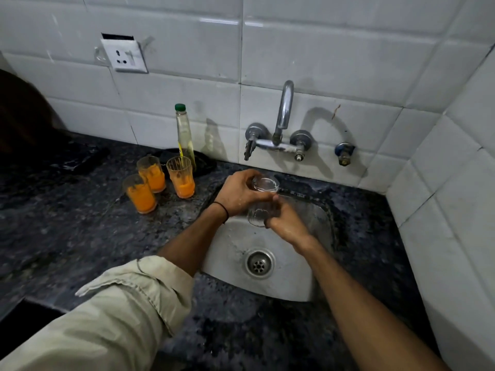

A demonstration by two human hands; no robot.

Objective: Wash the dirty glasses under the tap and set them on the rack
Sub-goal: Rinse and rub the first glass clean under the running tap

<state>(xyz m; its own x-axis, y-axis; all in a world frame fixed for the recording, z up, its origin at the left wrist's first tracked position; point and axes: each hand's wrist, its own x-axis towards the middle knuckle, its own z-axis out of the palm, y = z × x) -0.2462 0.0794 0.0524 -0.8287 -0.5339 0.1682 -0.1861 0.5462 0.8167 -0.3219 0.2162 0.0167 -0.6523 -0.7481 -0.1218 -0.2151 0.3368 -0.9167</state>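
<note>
Nearest the camera a rolled beige sleeve [120,303] covers the left arm; both forearms reach over the speckled dark countertop [80,223] to the steel sink [230,253], whose drain [259,263] lies unplugged. Above the far half of the basin the left hand [238,194] curls its fingers round the farther end of a clear glass [261,204], and the right hand [286,223] grips the nearer end, thumb laid along the wall; the glass lies tilted between them and looks free of residue; which end is the mouth I cannot tell. The step in hand seems to be the rub and rinse of this glass; done well, one hand should keep a firm wrap on the wet wall while the other turns or wipes, mouth angled down so that water drains into the basin, and the work kept low over the sink, since wet glass slips easily. Further left on the countertop stand three dirty glasses [154,180], close together and upright, each with orange liquid in the bottom and orange smears up the inside; these await washing; behind them a slim bottle [184,137] with a green cap holds a pale yellowish liquid, likely dish soap. On the tiled wall the tap [284,111] arches toward the basin; no stream is plainly visible; no rack is in view.
</note>
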